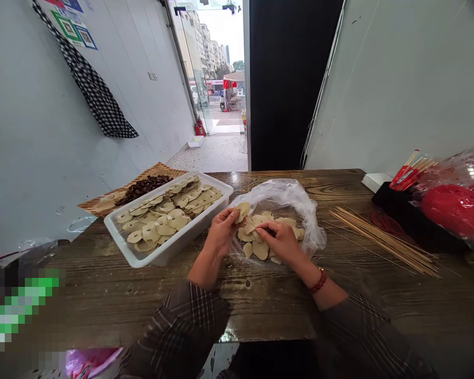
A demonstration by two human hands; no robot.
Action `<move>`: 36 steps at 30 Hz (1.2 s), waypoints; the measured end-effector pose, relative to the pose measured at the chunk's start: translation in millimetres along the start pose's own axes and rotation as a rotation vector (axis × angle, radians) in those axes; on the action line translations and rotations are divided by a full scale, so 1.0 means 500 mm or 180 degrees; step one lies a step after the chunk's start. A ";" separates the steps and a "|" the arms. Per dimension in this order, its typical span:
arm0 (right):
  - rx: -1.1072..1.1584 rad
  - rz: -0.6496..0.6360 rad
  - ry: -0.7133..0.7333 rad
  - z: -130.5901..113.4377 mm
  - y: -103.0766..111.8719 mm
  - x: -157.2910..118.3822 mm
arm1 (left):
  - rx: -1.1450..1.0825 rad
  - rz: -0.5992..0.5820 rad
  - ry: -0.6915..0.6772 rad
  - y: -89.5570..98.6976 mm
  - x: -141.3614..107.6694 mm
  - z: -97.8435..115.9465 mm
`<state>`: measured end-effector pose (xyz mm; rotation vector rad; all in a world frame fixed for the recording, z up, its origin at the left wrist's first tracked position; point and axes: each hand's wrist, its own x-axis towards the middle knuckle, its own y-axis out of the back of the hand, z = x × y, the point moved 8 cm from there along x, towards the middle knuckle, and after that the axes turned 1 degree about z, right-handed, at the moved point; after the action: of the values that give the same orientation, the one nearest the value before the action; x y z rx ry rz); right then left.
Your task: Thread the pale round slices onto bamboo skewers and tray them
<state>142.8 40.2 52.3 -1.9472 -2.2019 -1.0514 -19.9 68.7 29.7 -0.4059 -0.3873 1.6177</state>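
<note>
A clear plastic bag (314, 210) lies open on the table with many pale round slices (260, 250) in it. At its left side my left hand (220, 231) is closed on a pale slice (243, 210), held up above the others. My right hand (280, 242) is over the bag, its thumb and fingers pinched together at the slices; what lies between the fingertips is too small to make out. Left of my hands, a white tray (164, 257) holds rows of similar slices, with thin sticks across some of them.
Bamboo sticks (383, 239) lie on the wooden table (260, 310) at the right. Behind them are a black holder (411, 218) and a red bag (454, 210). Dark dried fruit (144, 188) sits on a patterned mat (97, 204) behind the tray.
</note>
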 end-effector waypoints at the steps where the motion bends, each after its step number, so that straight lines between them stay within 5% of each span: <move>1: -0.0008 -0.0024 0.0031 -0.003 0.000 -0.001 | -0.0027 0.0054 -0.0018 0.005 0.002 0.006; 14: -0.0081 -0.0030 0.0047 -0.007 0.002 0.001 | 0.0114 0.0190 -0.0055 0.002 0.000 0.005; 26: 0.0062 0.0194 0.0046 0.004 0.015 0.008 | 0.0446 -0.0271 0.0127 -0.040 -0.021 -0.036; 36: 0.0798 0.1012 -0.0652 0.070 0.106 0.016 | 0.1266 0.0026 -0.0664 -0.017 -0.009 0.029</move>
<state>202.0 63.9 53.4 -2.2640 -1.9025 -0.5288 -19.2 64.6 46.9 0.0629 -0.2107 1.7027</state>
